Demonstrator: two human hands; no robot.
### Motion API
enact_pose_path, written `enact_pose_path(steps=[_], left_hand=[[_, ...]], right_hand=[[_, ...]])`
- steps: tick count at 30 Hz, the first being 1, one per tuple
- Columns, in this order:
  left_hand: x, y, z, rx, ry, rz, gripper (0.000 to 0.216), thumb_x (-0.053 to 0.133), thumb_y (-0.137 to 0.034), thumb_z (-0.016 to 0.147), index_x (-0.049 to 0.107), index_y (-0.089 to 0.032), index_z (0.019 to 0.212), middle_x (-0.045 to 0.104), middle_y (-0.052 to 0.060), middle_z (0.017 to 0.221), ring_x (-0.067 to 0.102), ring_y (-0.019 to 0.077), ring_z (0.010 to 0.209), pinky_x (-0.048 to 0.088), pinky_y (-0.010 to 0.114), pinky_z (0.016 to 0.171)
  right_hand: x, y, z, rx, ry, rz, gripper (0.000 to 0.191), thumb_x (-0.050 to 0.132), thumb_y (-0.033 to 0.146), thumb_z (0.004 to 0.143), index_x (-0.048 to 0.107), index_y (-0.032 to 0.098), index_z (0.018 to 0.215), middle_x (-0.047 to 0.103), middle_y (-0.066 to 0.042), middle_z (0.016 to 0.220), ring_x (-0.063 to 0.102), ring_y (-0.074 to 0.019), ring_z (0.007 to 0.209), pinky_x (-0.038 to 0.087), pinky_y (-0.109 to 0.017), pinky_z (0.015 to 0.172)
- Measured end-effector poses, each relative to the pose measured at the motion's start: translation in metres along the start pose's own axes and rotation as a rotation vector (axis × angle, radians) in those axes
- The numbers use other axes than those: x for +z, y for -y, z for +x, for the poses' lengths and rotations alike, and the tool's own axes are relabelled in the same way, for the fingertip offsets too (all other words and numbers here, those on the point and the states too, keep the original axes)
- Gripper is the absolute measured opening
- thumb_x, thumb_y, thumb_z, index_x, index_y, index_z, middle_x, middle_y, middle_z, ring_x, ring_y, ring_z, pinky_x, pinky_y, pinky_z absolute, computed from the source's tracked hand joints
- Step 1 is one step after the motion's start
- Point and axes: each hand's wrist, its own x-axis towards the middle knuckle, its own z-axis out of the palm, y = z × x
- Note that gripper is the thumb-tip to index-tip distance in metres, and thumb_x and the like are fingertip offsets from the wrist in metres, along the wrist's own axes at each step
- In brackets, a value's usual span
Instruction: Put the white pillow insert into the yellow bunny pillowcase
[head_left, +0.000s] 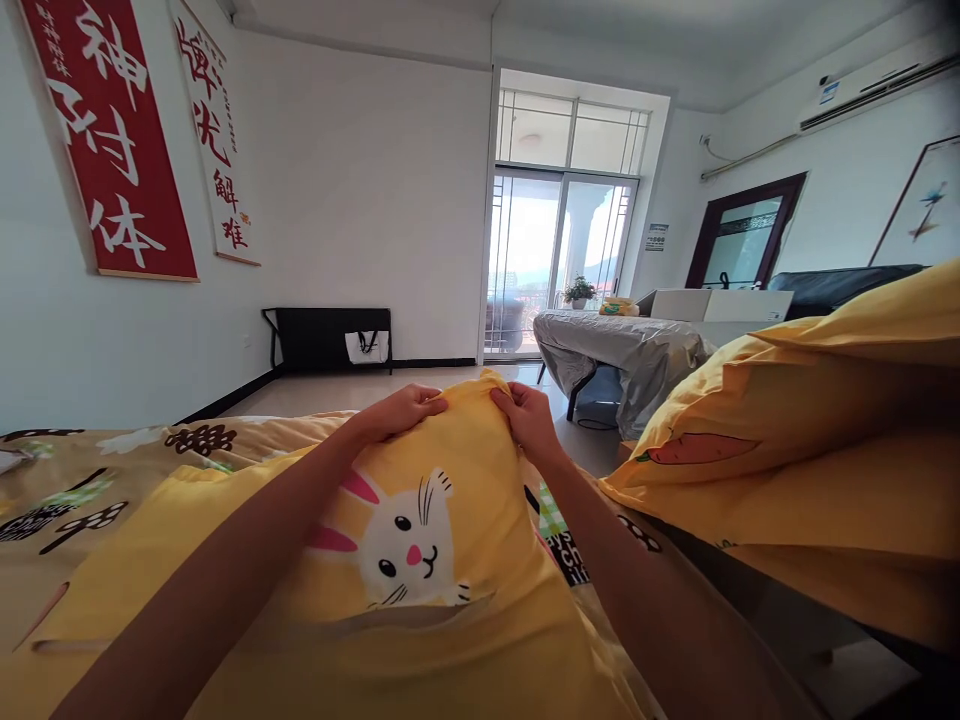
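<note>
A yellow pillowcase with a white rabbit print (420, 540) lies over a pillow in front of me on a patterned bed sheet (90, 490). My left hand (405, 408) grips the far edge of the pillowcase, fingers curled over the fabric. My right hand (529, 412) pinches the same far edge a little to the right. Both forearms stretch forward over the pillow.
A second yellow pillow with a carrot print (810, 420) lies at the right. Beyond stand a table under a grey cover (630, 350), a black bench with a white bag (330, 335), glass balcony doors (559, 250) and red wall banners (112, 130).
</note>
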Motion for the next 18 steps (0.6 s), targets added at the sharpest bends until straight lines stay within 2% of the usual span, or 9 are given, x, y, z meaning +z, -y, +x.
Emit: enact_pose_path(steps=[2,5,7,9,11,14,16,18], left_hand=[[-0.002,-0.010,0.003,0.027,0.008,0.039,0.051,0.063,-0.064,0.070,0.063,-0.016,0.085,0.062,0.001,0.071,0.053,0.0111,0.056,0.039,0.020,0.047],[0.002,-0.028,0.015,0.106,-0.048,0.080,0.043,0.065,-0.057,0.071,0.064,-0.014,0.078,0.063,0.003,0.073,0.056,0.0131,0.062,0.042,0.022,0.052],[0.005,-0.040,0.024,0.055,-0.080,0.131,0.035,0.072,-0.047,0.066,0.061,-0.014,0.072,0.062,0.002,0.068,0.055,0.0133,0.058,0.041,0.022,0.050],[0.008,-0.049,0.030,-0.014,-0.084,0.117,0.029,0.075,-0.037,0.062,0.060,-0.014,0.072,0.063,0.002,0.069,0.058,0.0151,0.059,0.042,0.024,0.050],[0.010,-0.054,0.034,-0.050,-0.110,0.042,0.026,0.074,-0.031,0.063,0.061,-0.014,0.079,0.067,0.005,0.075,0.062,0.0184,0.065,0.045,0.026,0.054],[0.011,-0.053,0.037,-0.007,-0.241,0.029,0.024,0.064,-0.030,0.074,0.061,-0.016,0.093,0.069,0.007,0.084,0.064,0.0204,0.071,0.047,0.029,0.061],[0.009,-0.049,0.039,0.137,-0.384,0.220,0.018,0.053,-0.027,0.082,0.061,-0.016,0.093,0.067,0.008,0.087,0.063,0.0205,0.076,0.046,0.031,0.068],[0.005,-0.046,0.041,0.270,-0.525,0.492,0.017,0.046,-0.024,0.086,0.061,-0.016,0.089,0.066,0.008,0.085,0.060,0.0209,0.079,0.043,0.032,0.074]], right_hand=[[-0.001,0.003,0.001,-0.023,0.031,-0.063,0.037,0.061,0.055,0.071,0.060,0.019,0.069,0.055,0.000,0.064,0.046,-0.0126,0.060,0.036,-0.024,0.050],[0.004,0.014,0.002,-0.101,0.022,-0.204,0.037,0.057,0.053,0.076,0.054,0.019,0.062,0.047,0.002,0.057,0.039,-0.0107,0.056,0.030,-0.023,0.048],[0.008,0.021,0.004,-0.162,-0.058,-0.275,0.034,0.058,0.049,0.076,0.053,0.019,0.060,0.045,0.003,0.056,0.037,-0.0101,0.056,0.029,-0.023,0.048],[0.012,0.025,0.005,-0.184,-0.152,-0.275,0.030,0.061,0.046,0.074,0.055,0.019,0.063,0.049,0.003,0.059,0.039,-0.0105,0.058,0.032,-0.023,0.050],[0.013,0.026,0.003,-0.130,-0.193,-0.209,0.028,0.063,0.046,0.072,0.058,0.019,0.070,0.055,0.002,0.063,0.045,-0.0117,0.060,0.035,-0.024,0.052],[0.009,0.025,-0.011,0.081,-0.112,-0.119,0.035,0.063,0.054,0.071,0.056,0.020,0.077,0.058,0.001,0.064,0.050,-0.0132,0.057,0.037,-0.025,0.050],[0.004,0.024,-0.031,0.195,-0.029,-0.134,0.039,0.061,0.058,0.073,0.057,0.022,0.086,0.060,0.001,0.064,0.052,-0.0146,0.054,0.038,-0.026,0.049],[-0.001,0.026,-0.057,0.220,0.063,-0.211,0.045,0.061,0.058,0.074,0.059,0.024,0.105,0.066,-0.001,0.072,0.058,-0.0185,0.060,0.042,-0.029,0.054]])
